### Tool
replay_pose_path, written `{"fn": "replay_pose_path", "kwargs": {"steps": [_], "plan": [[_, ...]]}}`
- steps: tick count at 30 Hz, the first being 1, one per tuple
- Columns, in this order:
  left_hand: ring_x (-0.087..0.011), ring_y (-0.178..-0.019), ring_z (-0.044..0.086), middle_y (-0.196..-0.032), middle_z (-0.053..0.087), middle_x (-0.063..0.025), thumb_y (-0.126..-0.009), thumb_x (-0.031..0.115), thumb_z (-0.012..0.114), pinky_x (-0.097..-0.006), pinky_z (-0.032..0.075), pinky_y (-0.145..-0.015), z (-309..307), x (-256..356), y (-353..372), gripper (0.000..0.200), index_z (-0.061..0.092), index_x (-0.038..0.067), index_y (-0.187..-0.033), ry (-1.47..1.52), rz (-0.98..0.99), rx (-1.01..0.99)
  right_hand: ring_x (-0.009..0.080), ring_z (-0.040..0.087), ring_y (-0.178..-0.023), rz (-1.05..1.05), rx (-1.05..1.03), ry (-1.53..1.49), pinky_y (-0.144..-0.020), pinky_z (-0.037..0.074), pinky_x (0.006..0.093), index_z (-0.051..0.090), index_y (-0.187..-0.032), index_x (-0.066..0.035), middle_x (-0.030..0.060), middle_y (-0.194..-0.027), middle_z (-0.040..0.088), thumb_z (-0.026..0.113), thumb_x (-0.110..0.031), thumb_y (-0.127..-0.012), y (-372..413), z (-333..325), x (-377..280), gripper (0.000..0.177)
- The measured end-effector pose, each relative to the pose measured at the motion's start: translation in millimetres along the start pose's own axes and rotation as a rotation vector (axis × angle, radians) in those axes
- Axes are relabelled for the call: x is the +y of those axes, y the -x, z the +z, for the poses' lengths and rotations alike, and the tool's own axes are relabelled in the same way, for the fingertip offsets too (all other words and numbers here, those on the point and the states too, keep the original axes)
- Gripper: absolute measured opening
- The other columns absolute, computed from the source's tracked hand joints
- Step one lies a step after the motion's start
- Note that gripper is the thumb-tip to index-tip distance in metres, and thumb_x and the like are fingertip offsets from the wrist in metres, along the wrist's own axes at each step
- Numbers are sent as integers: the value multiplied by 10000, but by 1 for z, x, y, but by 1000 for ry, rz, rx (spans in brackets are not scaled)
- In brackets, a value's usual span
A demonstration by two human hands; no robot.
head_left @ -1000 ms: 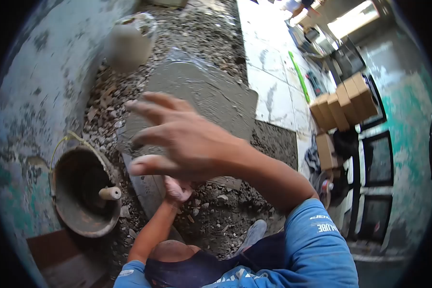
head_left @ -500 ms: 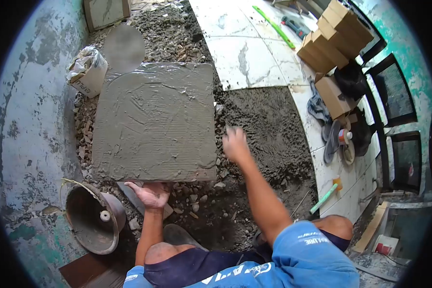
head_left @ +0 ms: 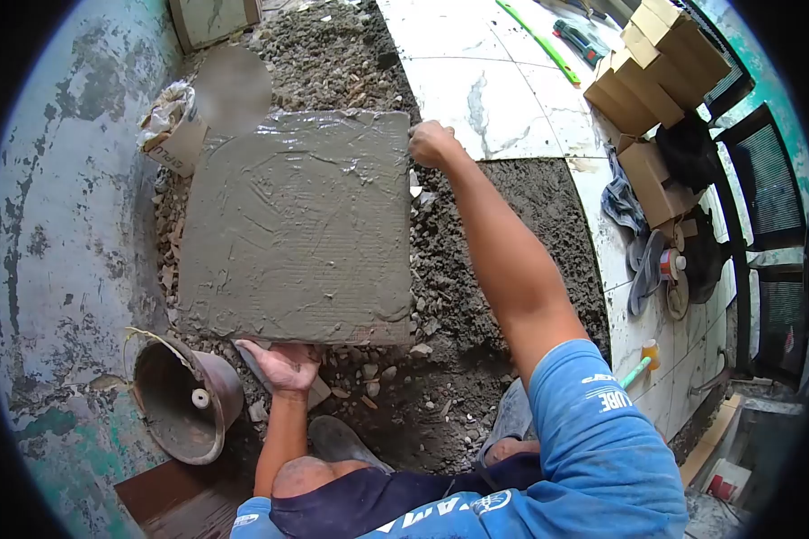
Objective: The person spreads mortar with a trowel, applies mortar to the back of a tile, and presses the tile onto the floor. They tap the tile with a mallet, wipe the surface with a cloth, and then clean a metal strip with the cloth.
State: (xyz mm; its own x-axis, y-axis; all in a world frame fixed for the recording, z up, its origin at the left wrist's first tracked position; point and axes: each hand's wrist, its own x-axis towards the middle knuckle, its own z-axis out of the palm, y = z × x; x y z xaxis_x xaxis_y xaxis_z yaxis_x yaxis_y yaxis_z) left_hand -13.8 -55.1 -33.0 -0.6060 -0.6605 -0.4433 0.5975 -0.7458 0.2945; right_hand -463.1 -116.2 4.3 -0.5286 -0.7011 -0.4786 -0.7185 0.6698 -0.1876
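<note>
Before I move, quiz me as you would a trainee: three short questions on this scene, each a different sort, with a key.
1. Fill in: The right hand is by the far ___ corner of the mortar-covered slab.
2. Multiple choice: Which of these is to the left of the slab?
A) the stacked cardboard boxes
B) the dark round bucket
C) the long green bar
3. True or false: The left hand is at the slab's near edge.

Key: 1. right; 2. B; 3. true.
</note>
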Motion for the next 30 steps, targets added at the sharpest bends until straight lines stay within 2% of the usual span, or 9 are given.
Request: {"fn": "replay_pose_path", "kwargs": {"steps": [3, 11, 16, 18, 23, 25, 27, 29, 30], "plan": [[-317, -1244, 471, -1427, 468, -50, -780, 852, 309, -546, 464, -920, -1, 1, 1, 927, 413, 187, -1418, 29, -26, 7, 418, 518, -1160, -93, 72, -26, -965, 458, 499, 615, -1162, 2, 233, -1279, 525, 505, -204, -879, 54, 50, 8, 367], [-306, -1285, 421, -1462, 425, -50, -762, 874, 292, -547, 413, -966, -15, 3, -6, 970, 371, 196, -1450, 67, -43, -50, 396, 453, -1176, -241, 30, -124, -970, 402, 514, 639, -1084, 0, 233, -1268, 491, 524, -191, -867, 287, 119, -27, 311], [-299, -1230, 470, -1402, 492, -37, -775, 861, 302, -503, 444, -938, -19, 5, -6, 927, 435, 192, -1403, 72, -69, -161, 389, 479, -1156, -269, -70, -113, -958, 420, 492, 649, -1097, -20, 224, -1237, 522, 557, -216, -853, 342, 109, -32, 326], [-284, -1232, 464, -1378, 512, -32, -775, 855, 327, -495, 423, -961, -22, 3, -6, 915, 448, 188, -1389, 46, -59, -195, 362, 508, -1147, -296, -273, -180, -978, 426, 467, 647, -1124, -35, 195, -1218, 546, 559, -217, -853, 347, 83, -27, 338], [-283, -1232, 465, -1385, 502, -29, -774, 849, 349, -495, 437, -945, -11, 1, -2, 908, 445, 188, -1388, 36, -27, -31, 228, 618, -1013, -441, -222, -831, -914, 487, 357, 649, -1101, -4, 135, -1088, 634, 537, -105, -860, 350, -6, 15, 285], [-286, -1230, 468, -1392, 495, -27, -774, 847, 353, -497, 450, -931, -10, 1, -1, 909, 438, 188, -1394, 46, -16, 3, 185, 639, -907, -583, -154, -1144, -788, 501, 298, 630, -1157, -10, 111, -1124, 637, 524, -78, -883, 336, 9, 60, 302], [-296, -1232, 464, -1411, 473, -33, -774, 846, 351, -505, 449, -937, -8, 1, -1, 918, 418, 185, -1408, 53, -29, -127, 176, 635, -884, -460, -224, -1782, -771, 494, 286, 534, -1292, -13, 88, -1066, 646, 540, -133, -889, 312, 64, 103, 421], [-300, -1246, 452, -1422, 461, -37, -773, 848, 349, -510, 429, -963, -21, 2, -2, 927, 408, 183, -1415, 95, -62, -226, 240, 614, -965, 353, -55, -1004, -830, 492, 337, 418, -1393, -16, 124, -1109, 603, 578, -196, -864, 279, 132, 129, 581], [-304, -1261, 439, -1433, 448, -42, -771, 850, 348, -514, 410, -988, -25, 2, -6, 936, 398, 180, -1423, 140, -93, -344, 277, 591, -1001, 351, 203, -463, -859, 485, 371, 405, -1404, -20, 145, -1153, 559, 593, -197, -846, 282, 157, 126, 614]]}}
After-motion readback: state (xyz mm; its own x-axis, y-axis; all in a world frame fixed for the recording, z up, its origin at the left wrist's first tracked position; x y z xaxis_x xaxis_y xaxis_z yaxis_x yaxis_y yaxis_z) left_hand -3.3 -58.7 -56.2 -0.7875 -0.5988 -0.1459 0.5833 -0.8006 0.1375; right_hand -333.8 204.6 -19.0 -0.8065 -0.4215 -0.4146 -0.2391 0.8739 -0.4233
